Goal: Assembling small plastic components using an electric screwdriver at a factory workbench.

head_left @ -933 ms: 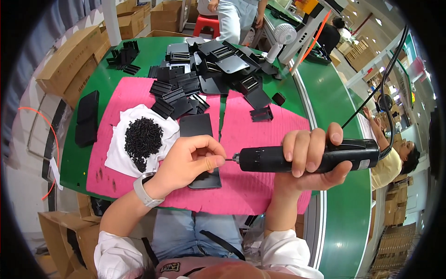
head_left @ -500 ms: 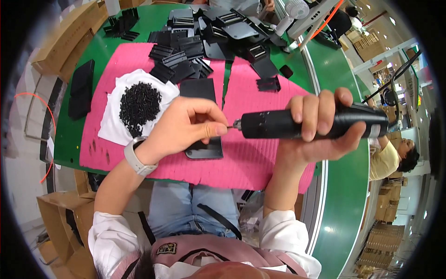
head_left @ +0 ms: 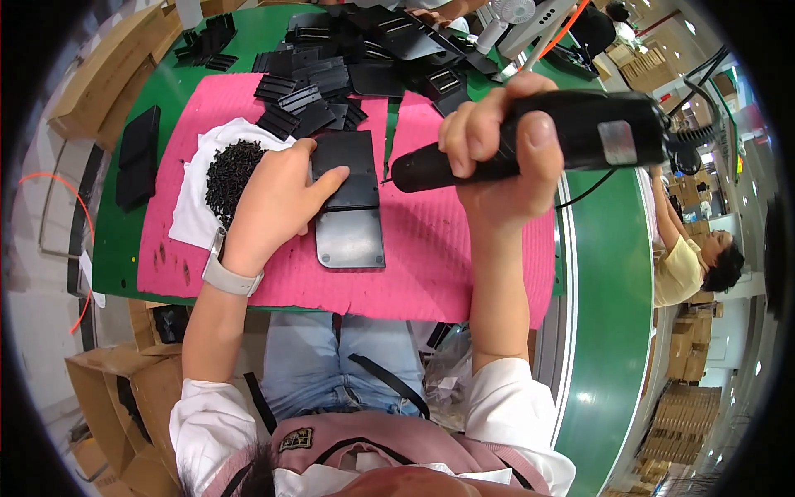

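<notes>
On pink mat (head_left: pixel 464 273): left hand (head_left: pixel 277 207) flat, fingers spread on black plate (head_left: pixel 348 199); right hand (head_left: pixel 497 157) fingers wrapped round electric screwdriver (head_left: pixel 538 141).

Hands: two – left hand (head_left: pixel 277 203), right hand (head_left: pixel 497 153)
Electric screwdriver (head_left: pixel 538 141): one
Flat black plate (head_left: pixel 348 203): one
Screw pile (head_left: pixel 232 170): one
Pink mat (head_left: pixel 447 265): one

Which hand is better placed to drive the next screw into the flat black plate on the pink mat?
Right. The right hand grips the black electric screwdriver, tip beside the flat black plate; the left hand presses the plate down.
</notes>
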Motion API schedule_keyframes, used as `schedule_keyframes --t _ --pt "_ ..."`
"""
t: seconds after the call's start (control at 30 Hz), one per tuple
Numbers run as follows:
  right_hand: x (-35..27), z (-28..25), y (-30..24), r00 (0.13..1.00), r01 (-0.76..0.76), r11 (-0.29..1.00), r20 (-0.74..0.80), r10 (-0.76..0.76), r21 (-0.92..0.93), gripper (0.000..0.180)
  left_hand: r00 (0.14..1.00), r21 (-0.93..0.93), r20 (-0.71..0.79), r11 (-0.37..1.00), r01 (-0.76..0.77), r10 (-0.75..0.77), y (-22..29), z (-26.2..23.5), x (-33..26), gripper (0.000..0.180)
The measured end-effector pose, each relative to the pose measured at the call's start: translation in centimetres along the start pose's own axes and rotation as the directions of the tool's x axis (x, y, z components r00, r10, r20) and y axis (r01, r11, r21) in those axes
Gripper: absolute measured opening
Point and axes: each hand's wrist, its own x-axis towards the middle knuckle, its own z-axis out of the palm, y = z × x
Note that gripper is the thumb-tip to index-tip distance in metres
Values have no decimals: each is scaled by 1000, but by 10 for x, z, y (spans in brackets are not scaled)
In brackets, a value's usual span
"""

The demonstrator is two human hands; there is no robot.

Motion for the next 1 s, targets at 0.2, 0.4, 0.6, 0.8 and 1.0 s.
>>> schedule_keyframes --t 0.2,0.4,0.6,0.8,1.0 --pt "-1 3 9 995 -91 992 -56 87 -83 31 996 -7 -8 996 -94 94 -11 4 2 42" --pt "-2 3 14 993 -100 993 -74 95 -61 31 986 8 -35 987 -161 161 -18 7 3 34" --pt "-1 6 14 993 -96 993 -79 90 -72 29 983 -69 -63 982 -175 170 -13 7 2 27" --pt "10 9 22 986 -166 963 -53 158 -213 15 993 -157 -75 982 -106 95 -3 7 -2 24" --pt "19 12 24 977 -209 945 -13 213 -252 13 995 -186 -59 978 -91 81 -4 6 -1 22"
